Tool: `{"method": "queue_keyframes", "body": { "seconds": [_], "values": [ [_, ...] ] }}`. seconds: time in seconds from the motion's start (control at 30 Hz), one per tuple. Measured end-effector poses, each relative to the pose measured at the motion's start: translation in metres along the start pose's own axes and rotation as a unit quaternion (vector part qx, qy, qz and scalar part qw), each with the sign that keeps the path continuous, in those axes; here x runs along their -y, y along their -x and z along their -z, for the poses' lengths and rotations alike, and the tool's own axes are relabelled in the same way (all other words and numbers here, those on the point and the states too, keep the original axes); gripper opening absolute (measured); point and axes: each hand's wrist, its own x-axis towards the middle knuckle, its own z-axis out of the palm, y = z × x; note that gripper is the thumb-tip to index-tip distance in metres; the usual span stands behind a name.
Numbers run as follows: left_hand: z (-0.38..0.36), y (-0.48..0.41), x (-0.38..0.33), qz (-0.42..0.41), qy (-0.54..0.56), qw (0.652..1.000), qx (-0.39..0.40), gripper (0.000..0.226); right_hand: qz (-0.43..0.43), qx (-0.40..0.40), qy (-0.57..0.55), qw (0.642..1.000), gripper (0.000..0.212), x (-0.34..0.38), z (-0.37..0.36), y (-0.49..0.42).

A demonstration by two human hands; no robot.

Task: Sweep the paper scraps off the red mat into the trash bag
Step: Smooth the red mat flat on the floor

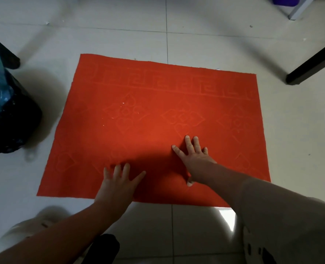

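Pale tiled floor (196, 35), dim light, my own shadow over the near half of the red mat (177, 103).

- Grip: both hands empty, palms down on the mat, fingers straight and spread. My left hand (118, 180) is close to the near edge. My right hand (194, 157) is further in, right of centre. Neither holds anything.
- Paper scraps (123, 103): a few tiny white flecks left of centre, well ahead of my left fingertips.
- Trash bag (11, 119): black, on the floor near the mat's left edge. Its mouth is cut off by the frame, so I can't tell how it sits.

Risks, as I judge them:
- The flecks are small and the mat is embossed, so a flat palm may ride over them.
- A leftward sweep drops them on the tile short of the bag, since the bag stands above mat level. I'd probably have to gather and lift instead.
- The mat may slide or bunch on smooth tile if I push hard.
- A fast swipe scatters them.
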Motion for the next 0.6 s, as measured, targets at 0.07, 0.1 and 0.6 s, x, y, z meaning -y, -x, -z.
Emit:
{"method": "queue_keyframes", "body": {
  "seconds": [0.07, 0.1, 0.6],
  "values": [
    [0.004, -0.002, -0.001, 0.004, 0.011, 1.0, 0.026, 0.086, 0.002, 0.0, -0.002, 1.0, 0.135, -0.004, 0.003, -0.002],
    [0.002, -0.003, -0.001, -0.003, 0.019, 1.0, 0.021, 0.085, 0.004, -0.002, -0.001, 1.0, 0.134, -0.005, 0.004, -0.002],
    [0.067, -0.022, -0.013, -0.028, 0.016, 0.988, 0.152, 0.084, 0.008, -0.078, -0.143, 0.987, 0.077, -0.062, 0.003, 0.051]
  ]
}}
